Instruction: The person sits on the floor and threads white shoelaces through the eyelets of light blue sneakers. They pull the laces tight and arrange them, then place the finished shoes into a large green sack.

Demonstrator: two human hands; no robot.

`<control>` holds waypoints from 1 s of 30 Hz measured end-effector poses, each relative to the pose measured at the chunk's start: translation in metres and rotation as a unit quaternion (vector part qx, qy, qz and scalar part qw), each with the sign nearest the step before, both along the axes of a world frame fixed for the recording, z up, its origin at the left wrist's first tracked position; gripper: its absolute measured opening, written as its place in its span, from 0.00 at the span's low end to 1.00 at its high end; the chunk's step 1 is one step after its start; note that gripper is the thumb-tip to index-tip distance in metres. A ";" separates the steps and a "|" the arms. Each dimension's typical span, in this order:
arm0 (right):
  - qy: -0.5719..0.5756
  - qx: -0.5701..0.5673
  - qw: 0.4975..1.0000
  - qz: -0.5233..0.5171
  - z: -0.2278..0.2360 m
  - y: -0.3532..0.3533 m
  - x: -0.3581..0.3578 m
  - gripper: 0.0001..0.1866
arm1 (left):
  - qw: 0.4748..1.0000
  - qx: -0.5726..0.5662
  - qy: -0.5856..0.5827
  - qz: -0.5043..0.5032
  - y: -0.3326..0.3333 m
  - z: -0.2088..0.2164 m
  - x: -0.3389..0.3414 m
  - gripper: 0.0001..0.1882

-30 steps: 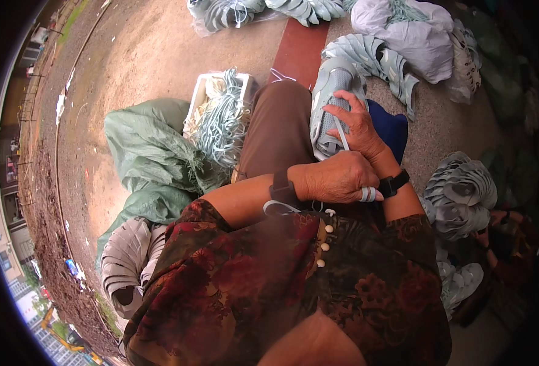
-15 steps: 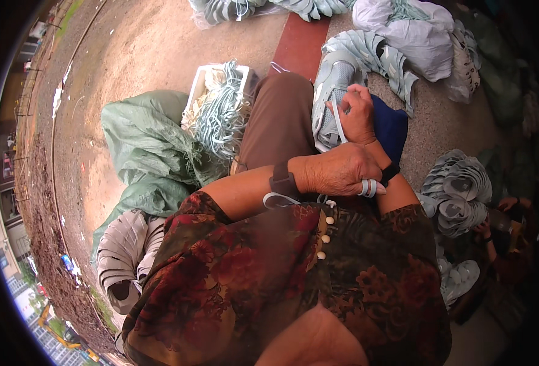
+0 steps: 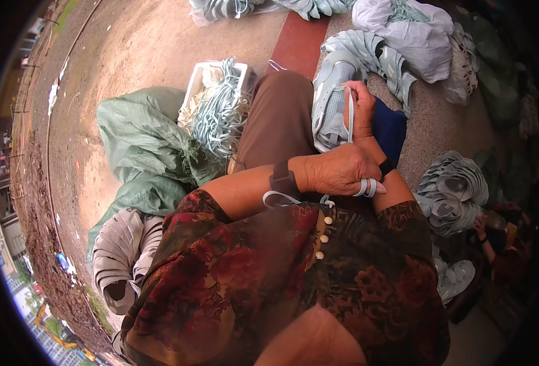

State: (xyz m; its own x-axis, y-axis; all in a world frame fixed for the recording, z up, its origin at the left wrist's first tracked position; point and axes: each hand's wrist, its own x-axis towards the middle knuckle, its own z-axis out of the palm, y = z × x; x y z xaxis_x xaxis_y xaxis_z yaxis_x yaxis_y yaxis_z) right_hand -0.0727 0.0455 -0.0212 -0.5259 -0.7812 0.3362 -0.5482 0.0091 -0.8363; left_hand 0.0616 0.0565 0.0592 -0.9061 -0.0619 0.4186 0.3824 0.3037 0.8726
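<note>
Since a moment ago the pale shoe upper sits lower on the right thigh, long axis pointing away; right hand fingers clamp its right edge, left hand curled shut nearer the body, pinching its lace.

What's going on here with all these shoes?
A seated person is threading a lace into a pale blue shoe on their lap. The right hand holds the shoe at its side, and the left hand pulls the lace, which is looped round a finger. A white tray of laces sits to the left by a green sack, with stacks of shoe parts on the ground to the right.
</note>
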 end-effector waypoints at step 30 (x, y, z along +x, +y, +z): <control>-0.234 0.009 0.966 -0.106 -0.028 0.056 -0.099 0.04 | 0.469 0.227 -0.295 0.801 -0.116 -0.248 0.335 0.36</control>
